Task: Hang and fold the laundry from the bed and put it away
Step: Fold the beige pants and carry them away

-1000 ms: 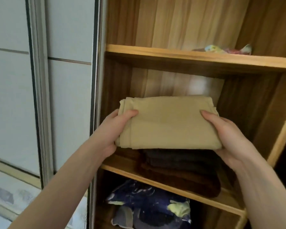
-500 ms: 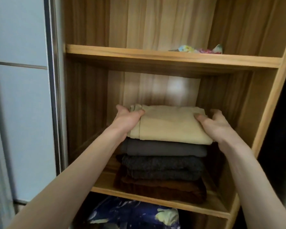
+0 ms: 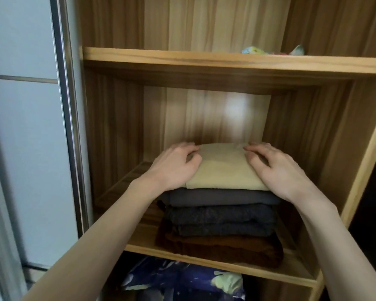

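Two bare hands lie on a folded beige cloth [image 3: 224, 168] that sits on top of a pile of folded clothes in the middle compartment of a wooden wardrobe. The left hand [image 3: 174, 165] rests on the left edge of the cloth and the right hand [image 3: 276, 168] on its right edge; the fingers [image 3: 256, 148] of both hands are gently bent and lie flat on the fabric, not gripping it. Under the beige cloth there is a folded dark grey garment [image 3: 221, 197], then a speckled charcoal knit [image 3: 221, 220], and at the bottom a brown fuzzy garment [image 3: 221, 248]. The pile stands on the light wooden shelf [image 3: 269, 272]. On the upper wooden shelf [image 3: 182, 57], at the right, lies a small colourful fabric [image 3: 271, 52]. Below, a dark blue patterned textile [image 3: 182, 281] is partly seen. At the left stands a pale sliding door [image 3: 20, 127] with a metal frame.
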`<state>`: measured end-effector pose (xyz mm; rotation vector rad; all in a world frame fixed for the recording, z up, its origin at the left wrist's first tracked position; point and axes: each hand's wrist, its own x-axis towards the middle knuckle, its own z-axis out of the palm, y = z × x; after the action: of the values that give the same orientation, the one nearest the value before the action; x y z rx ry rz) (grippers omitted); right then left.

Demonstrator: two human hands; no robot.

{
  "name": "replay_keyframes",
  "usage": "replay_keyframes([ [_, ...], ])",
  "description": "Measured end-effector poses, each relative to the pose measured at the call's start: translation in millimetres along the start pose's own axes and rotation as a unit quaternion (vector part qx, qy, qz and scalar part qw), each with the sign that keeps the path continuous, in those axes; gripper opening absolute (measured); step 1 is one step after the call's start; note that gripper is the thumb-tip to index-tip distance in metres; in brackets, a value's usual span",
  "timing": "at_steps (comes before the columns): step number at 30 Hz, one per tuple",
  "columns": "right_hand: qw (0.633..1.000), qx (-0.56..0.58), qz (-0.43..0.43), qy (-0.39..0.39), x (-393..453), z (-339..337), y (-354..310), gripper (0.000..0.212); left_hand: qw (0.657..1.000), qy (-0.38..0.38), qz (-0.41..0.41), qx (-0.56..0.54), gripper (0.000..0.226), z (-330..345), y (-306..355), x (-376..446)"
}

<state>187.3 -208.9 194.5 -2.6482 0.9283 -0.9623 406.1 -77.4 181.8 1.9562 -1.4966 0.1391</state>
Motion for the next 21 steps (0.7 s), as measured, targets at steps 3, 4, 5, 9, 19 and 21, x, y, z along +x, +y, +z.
replay_keyframes([
  [3, 1.000, -0.013, -0.020, 0.018, -3, -2, -2, 0.047, 1.000, 0.020, 0.014, 0.019, 0.052, -1, 1, -5],
  [4, 0.999, -0.023, -0.033, 0.035, -5, -2, -4, 0.048, 0.999, 0.040, 0.023, 0.021, 0.052, -1, 2, -9],
  [5, 0.997, -0.033, -0.048, 0.060, -8, -2, -8, 0.049, 0.997, 0.063, 0.032, 0.025, 0.052, -1, 2, -14],
  [9, 0.984, -0.047, -0.107, 0.138, -22, 9, -29, 0.055, 0.979, 0.176, 0.075, 0.071, 0.052, -2, 4, -46],
  [19, 0.963, 0.021, -0.218, 0.160, -57, 68, -119, 0.060, 0.909, 0.373, 0.093, 0.161, 0.047, -52, -32, -138],
  [21, 0.959, 0.019, -0.230, 0.167, -63, 82, -142, 0.062, 0.894, 0.402, 0.100, 0.170, 0.049, -65, -52, -152],
])
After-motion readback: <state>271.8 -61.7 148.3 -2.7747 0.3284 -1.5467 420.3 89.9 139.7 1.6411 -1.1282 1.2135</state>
